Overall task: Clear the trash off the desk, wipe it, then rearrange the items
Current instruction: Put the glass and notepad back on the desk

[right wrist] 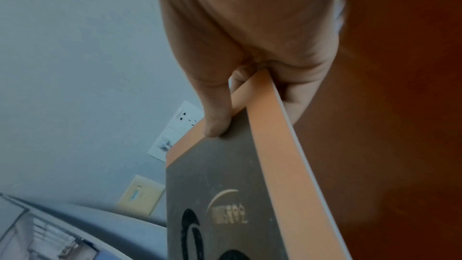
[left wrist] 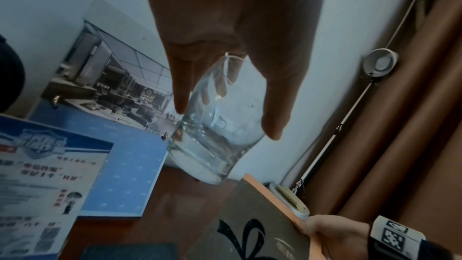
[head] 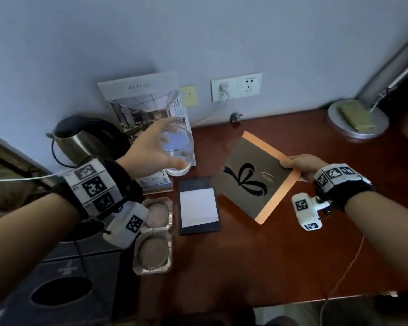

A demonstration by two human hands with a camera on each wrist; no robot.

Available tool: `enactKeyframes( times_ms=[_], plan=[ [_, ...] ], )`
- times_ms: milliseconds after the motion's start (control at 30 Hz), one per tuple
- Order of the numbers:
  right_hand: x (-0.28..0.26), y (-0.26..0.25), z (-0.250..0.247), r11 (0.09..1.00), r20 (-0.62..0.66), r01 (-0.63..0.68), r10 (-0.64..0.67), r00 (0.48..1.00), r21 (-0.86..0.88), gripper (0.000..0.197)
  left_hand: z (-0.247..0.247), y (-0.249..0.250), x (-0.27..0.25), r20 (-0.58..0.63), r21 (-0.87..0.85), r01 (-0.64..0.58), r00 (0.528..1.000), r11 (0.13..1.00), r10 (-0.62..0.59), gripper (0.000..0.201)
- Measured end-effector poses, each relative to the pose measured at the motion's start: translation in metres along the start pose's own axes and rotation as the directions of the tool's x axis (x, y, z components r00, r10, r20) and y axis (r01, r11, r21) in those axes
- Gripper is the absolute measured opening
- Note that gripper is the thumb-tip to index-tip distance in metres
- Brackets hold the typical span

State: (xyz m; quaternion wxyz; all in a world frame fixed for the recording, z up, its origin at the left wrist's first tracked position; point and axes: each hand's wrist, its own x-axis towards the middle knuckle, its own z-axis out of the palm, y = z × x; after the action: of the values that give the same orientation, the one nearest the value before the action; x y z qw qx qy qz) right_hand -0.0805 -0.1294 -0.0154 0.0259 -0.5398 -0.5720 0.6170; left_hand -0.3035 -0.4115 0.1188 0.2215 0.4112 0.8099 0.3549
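My left hand [head: 151,149] grips a clear drinking glass [head: 178,151] from the side, tilted, its base just above or on the red-brown desk [head: 292,243] in front of a calendar. In the left wrist view the fingers [left wrist: 180,90] and thumb wrap the glass [left wrist: 212,141], which has a little clear water at the bottom. My right hand [head: 297,165] pinches the corner of a flat grey-and-orange card folder [head: 254,177] with a black bow drawn on it, lifted at an angle over the desk. The right wrist view shows the thumb [right wrist: 215,118] on top of the folder [right wrist: 225,195].
A steel kettle [head: 80,140] stands at back left beside the calendar [head: 149,109]. A dark notepad holder [head: 198,205], two glass ashtrays [head: 154,234] and a black tissue box [head: 61,292] sit at front left. Wall sockets [head: 236,87] and a lamp base [head: 358,121] are at the back.
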Motion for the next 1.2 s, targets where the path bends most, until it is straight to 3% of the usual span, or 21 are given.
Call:
enactKeyframes(
  times_ms=[167, 367, 500, 633, 933, 1200],
  plan=[
    [0.017, 0.029, -0.007, 0.996, -0.006, -0.092, 0.092, 0.996, 0.008, 0.014, 0.014, 0.0, -0.002, -0.01, 0.097, 0.015, 1.0, 0.995, -0.014, 0.12],
    [0.033, 0.062, -0.011, 0.987, -0.099, -0.161, 0.162, 0.982, 0.023, 0.034, 0.035, -0.011, 0.001, -0.034, 0.164, 0.042, 0.999, 0.986, -0.037, 0.107],
    [0.031, 0.071, -0.003, 0.987, -0.128, -0.157, 0.16, 0.979, 0.034, 0.02, 0.053, -0.016, -0.002, -0.005, 0.205, 0.038, 0.999, 0.978, -0.038, 0.093],
    [0.026, 0.078, 0.002, 0.989, -0.136, -0.149, 0.145, 0.98, -0.02, 0.021, 0.071, -0.023, -0.011, 0.103, 0.242, 0.029, 0.993, 0.97, -0.055, 0.096],
    [0.025, 0.083, 0.007, 0.984, -0.135, -0.134, 0.118, 0.984, -0.119, 0.033, 0.109, -0.05, -0.041, 0.324, 0.331, -0.054, 0.944, 0.942, -0.059, 0.075],
    [0.027, 0.089, 0.008, 0.988, -0.139, -0.131, 0.119, 0.983, -0.082, 0.034, 0.128, -0.062, -0.055, 0.553, 0.436, -0.244, 0.832, 0.866, -0.044, 0.07]
  ],
)
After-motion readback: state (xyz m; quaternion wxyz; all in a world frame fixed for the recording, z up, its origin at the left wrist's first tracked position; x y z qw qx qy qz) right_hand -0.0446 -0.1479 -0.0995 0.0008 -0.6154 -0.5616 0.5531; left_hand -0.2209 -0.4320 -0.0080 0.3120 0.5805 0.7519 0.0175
